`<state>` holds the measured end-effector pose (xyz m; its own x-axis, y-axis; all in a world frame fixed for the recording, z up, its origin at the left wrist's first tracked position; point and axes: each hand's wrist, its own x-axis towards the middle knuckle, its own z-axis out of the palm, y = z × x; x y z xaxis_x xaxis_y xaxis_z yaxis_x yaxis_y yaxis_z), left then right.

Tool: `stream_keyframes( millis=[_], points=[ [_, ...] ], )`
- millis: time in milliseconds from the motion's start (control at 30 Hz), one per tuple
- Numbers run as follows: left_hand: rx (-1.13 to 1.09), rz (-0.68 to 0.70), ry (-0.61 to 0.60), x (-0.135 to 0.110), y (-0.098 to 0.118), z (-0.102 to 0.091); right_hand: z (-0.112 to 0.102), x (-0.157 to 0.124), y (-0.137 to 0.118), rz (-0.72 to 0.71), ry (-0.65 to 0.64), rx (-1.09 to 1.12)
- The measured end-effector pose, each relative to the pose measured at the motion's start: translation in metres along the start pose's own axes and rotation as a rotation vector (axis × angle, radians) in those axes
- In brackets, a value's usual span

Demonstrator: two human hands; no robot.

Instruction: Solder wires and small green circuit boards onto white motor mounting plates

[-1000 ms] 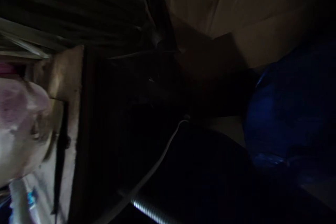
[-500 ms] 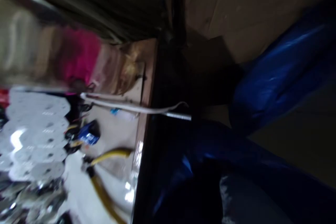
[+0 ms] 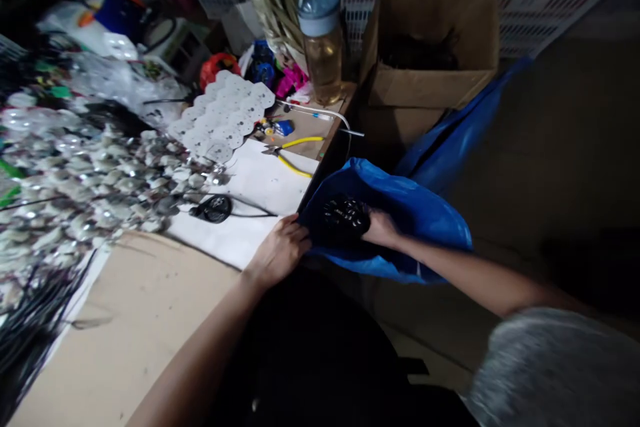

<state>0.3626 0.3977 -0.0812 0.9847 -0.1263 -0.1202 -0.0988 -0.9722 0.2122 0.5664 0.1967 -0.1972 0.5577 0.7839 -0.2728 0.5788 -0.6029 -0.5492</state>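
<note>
Lower frame dim, the lap lost in shadow; the right hand's fingers were hidden among small black parts, apparently clutching a clump inside the blue bag hanging off the table edge. Half a second earlier the view was tilted and blurred, no hands visible. Left hand pinched the bag's rim. Beyond: yellow-handled pliers, capped bottle, cardboard box.

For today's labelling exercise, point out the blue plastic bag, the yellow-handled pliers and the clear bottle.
Blue plastic bag (image 3: 425, 213), head view, upper side.
Yellow-handled pliers (image 3: 295, 155), head view, handles.
Clear bottle (image 3: 323, 53), head view, body.
</note>
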Motion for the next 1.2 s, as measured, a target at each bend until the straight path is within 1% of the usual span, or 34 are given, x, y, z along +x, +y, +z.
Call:
stream_keyframes(
  millis=[33, 100, 133, 200, 267, 300, 367, 400, 433, 467, 500, 567, 600, 633, 667, 700, 733, 767, 800, 833, 867, 933, 1000, 1067, 1133, 1200],
  points=[
    [-0.055, -0.012, 0.028, -0.005, 0.004, 0.0, -0.016, -0.015, -0.007, -0.037, 0.032, -0.023],
    [-0.213, -0.073, 0.102, -0.018, 0.018, -0.002, -0.054, -0.046, -0.024, -0.139, 0.114, -0.048],
    [-0.308, -0.11, 0.149, -0.024, 0.027, -0.004, -0.076, -0.062, -0.034, -0.231, 0.218, -0.021],
    [-0.521, -0.181, 0.262, -0.037, 0.052, -0.011, -0.119, -0.095, -0.065, -0.385, 0.326, -0.004],
    [-0.777, -0.2, 0.366, -0.047, 0.079, -0.022, -0.155, -0.122, -0.111, -0.503, 0.368, -0.023],
    [-0.927, -0.189, 0.402, -0.051, 0.093, -0.028, -0.167, -0.132, -0.14, -0.548, 0.353, -0.037],
    [-1.283, -0.155, 0.455, -0.062, 0.116, -0.039, -0.179, -0.143, -0.203, -0.569, 0.4, 0.022],
    [-1.473, -0.15, 0.498, -0.069, 0.124, -0.043, -0.18, -0.145, -0.234, -0.573, 0.348, 0.056],
    [-1.652, -0.156, 0.57, -0.078, 0.13, -0.045, -0.177, -0.144, -0.264, -0.591, 0.278, 0.087],
    [-1.802, -0.174, 0.681, -0.09, 0.133, -0.045, -0.173, -0.141, -0.29, -0.64, 0.188, 0.119],
    [-1.913, -0.198, 0.827, -0.103, 0.134, -0.044, -0.166, -0.138, -0.312, -0.72, 0.066, 0.145],
    [-2.007, -0.263, 1.165, -0.133, 0.131, -0.038, -0.147, -0.129, -0.341, -0.893, -0.173, 0.215],
    [-2.009, -0.298, 1.332, -0.149, 0.129, -0.033, -0.134, -0.124, -0.349, -0.956, -0.266, 0.266],
    [-2.005, -0.333, 1.477, -0.164, 0.127, -0.027, -0.119, -0.118, -0.353, -0.984, -0.343, 0.328],
    [-2.0, -0.366, 1.604, -0.178, 0.125, -0.021, -0.102, -0.113, -0.354, -0.987, -0.382, 0.39],
    [-1.997, -0.39, 1.72, -0.19, 0.124, -0.014, -0.083, -0.108, -0.352, -0.967, -0.399, 0.437],
    [-2.006, -0.404, 1.809, -0.202, 0.122, -0.007, -0.062, -0.103, -0.349, -0.941, -0.459, 0.439],
    [-2.021, -0.404, 1.884, -0.211, 0.12, 0.0, -0.042, -0.099, -0.346, -0.897, -0.561, 0.394],
    [-2.042, -0.393, 1.948, -0.22, 0.119, 0.007, -0.023, -0.097, -0.343, -0.829, -0.623, 0.331],
    [-2.068, -0.375, 1.995, -0.227, 0.118, 0.013, -0.006, -0.095, -0.341, -0.755, -0.639, 0.282],
    [-2.096, -0.352, 2.025, -0.233, 0.118, 0.019, 0.009, -0.095, -0.34, -0.713, -0.649, 0.251],
    [-2.157, -0.304, 2.037, -0.246, 0.118, 0.03, 0.028, -0.095, -0.345, -0.684, -0.697, 0.254],
    [-2.185, -0.249, 2.044, -0.26, 0.118, 0.038, 0.035, -0.093, -0.356, -0.688, -0.758, 0.294],
    [-2.174, -0.204, 2.097, -0.277, 0.116, 0.042, 0.034, -0.087, -0.374, -0.702, -0.763, 0.328],
    [-2.149, -0.205, 2.184, -0.295, 0.113, 0.044, 0.03, -0.074, -0.395, -0.715, -0.694, 0.353],
    [-2.116, -0.255, 2.275, -0.31, 0.109, 0.047, 0.025, -0.06, -0.42, -0.72, -0.62, 0.413]
  ],
)
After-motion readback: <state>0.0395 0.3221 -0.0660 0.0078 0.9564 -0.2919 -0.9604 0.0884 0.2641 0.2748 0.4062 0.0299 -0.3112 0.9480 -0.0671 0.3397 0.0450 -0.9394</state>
